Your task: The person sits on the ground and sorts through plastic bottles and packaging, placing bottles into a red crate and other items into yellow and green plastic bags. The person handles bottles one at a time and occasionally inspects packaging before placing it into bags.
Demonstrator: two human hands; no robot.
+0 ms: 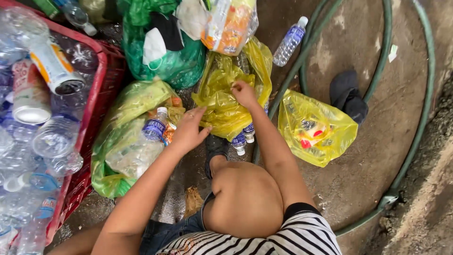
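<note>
Hands meet at the yellow bag (222,101): right hand (244,93) pinches its top edge, left hand (189,130) spread flat just beside its left side.

Glossy crinkled yellow plastic bag (222,101)

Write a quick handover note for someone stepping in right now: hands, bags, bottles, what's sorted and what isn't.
Left hand: open, resting at the edge of the middle yellow bag.
Right hand: pinching that bag's top.
Done: red crate on the left already holds many clear bottles and cans.
Left: water bottles poke out under the yellow bag; a green bag with bottles, a second yellow bag and one loose bottle lie unsorted.
</note>
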